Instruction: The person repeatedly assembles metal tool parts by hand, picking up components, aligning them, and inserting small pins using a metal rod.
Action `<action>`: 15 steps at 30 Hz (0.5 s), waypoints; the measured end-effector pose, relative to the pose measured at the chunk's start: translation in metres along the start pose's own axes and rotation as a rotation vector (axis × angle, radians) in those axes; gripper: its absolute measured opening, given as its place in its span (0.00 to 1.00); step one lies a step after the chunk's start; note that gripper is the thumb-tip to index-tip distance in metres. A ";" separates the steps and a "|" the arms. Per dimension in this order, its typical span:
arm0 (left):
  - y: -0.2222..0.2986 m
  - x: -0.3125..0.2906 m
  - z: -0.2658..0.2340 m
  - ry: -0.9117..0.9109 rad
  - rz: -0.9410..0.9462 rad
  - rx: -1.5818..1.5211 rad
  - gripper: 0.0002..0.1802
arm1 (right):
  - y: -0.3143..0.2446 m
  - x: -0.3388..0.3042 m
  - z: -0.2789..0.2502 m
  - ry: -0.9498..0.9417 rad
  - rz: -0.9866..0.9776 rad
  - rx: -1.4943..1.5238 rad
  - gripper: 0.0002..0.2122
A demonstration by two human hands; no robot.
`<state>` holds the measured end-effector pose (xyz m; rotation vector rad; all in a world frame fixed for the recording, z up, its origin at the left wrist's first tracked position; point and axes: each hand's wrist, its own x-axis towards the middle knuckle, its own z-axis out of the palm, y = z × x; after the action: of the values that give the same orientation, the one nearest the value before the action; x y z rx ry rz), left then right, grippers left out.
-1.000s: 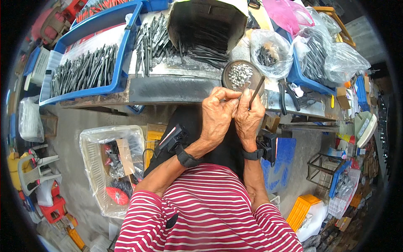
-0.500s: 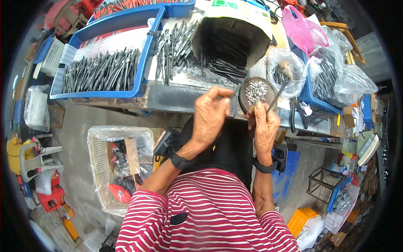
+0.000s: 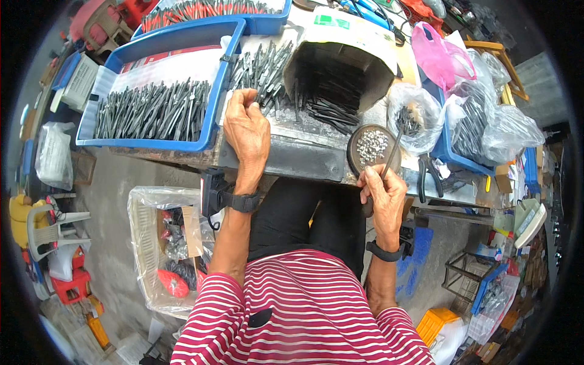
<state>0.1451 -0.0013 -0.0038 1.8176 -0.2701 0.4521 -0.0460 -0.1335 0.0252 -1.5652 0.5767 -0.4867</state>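
The right hand is pinching a thin dark stick between its thumb and fingers. The stick pokes up from that hand, in front of a round brown dish. Lots of little shiny silver bits lie in the dish, just above the right hand. The left hand is well apart, with its fingers curled in, and I cannot tell if it has anything in it. A messy pile of dark sticks lies just above the left hand. A big blue tray is just to the left of that hand, with many black sticks inside. Black pliers lie near the right hand, on its right side. Above them is a clear bag with dark bits in it. Farther up, between the two hands, an open box lies on its side with more dark sticks inside. A pink bag is farthest up, to the right of both hands.
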 end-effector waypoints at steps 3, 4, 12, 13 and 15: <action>-0.002 0.008 0.005 0.030 0.064 0.131 0.11 | -0.001 0.000 -0.003 0.016 0.008 0.000 0.09; -0.003 0.010 0.006 0.046 0.068 0.168 0.11 | 0.000 0.000 -0.004 0.030 0.011 -0.003 0.09; -0.011 0.014 0.005 -0.023 0.194 0.417 0.12 | 0.007 0.002 -0.012 0.037 -0.009 -0.025 0.09; -0.008 0.012 0.005 -0.010 0.250 0.408 0.12 | 0.008 0.002 -0.013 0.039 -0.008 -0.023 0.09; 0.000 0.008 0.002 -0.006 0.341 0.344 0.14 | 0.008 0.002 -0.013 0.043 -0.018 -0.036 0.09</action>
<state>0.1522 -0.0034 -0.0006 2.1155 -0.5370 0.7686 -0.0528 -0.1457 0.0181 -1.5989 0.6074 -0.5273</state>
